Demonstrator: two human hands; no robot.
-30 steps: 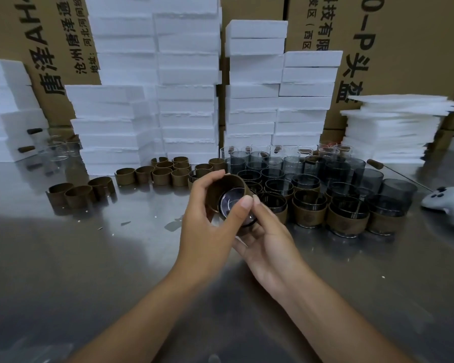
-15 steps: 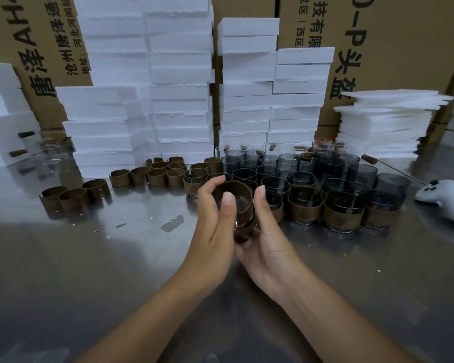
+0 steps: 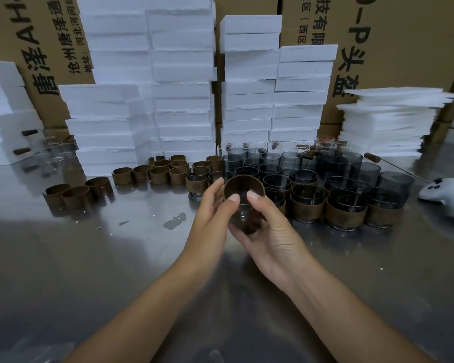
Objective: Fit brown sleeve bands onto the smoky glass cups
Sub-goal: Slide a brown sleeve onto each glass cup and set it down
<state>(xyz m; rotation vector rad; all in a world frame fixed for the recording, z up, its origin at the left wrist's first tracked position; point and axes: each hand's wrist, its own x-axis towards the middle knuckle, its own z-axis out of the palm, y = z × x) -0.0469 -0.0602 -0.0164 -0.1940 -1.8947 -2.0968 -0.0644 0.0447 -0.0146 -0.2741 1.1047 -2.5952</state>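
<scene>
I hold one smoky glass cup [image 3: 243,216] above the steel table, its mouth tilted toward me. A brown sleeve band [image 3: 243,183] circles the cup's upper part. My left hand [image 3: 211,213] grips the cup's left side and my right hand [image 3: 269,231] cradles it from the right and below, both thumbs pressing on the near rim. Behind my hands stand several smoky cups [image 3: 393,182], the front ones wearing brown bands [image 3: 345,217]. Loose brown bands [image 3: 159,174] lie to the left, with three more bands [image 3: 76,196] further left.
White foam blocks [image 3: 181,82] are stacked along the back in front of cardboard boxes [image 3: 404,48]. Thin foam sheets [image 3: 388,121] are piled at the right. A white controller [image 3: 446,195] lies at the right edge. Clear glasses [image 3: 54,155] stand at the far left.
The cup has turned from mouth-sideways to more upright between my hands, and the band now sits higher around it. Both thumbs have shifted onto the near rim.
</scene>
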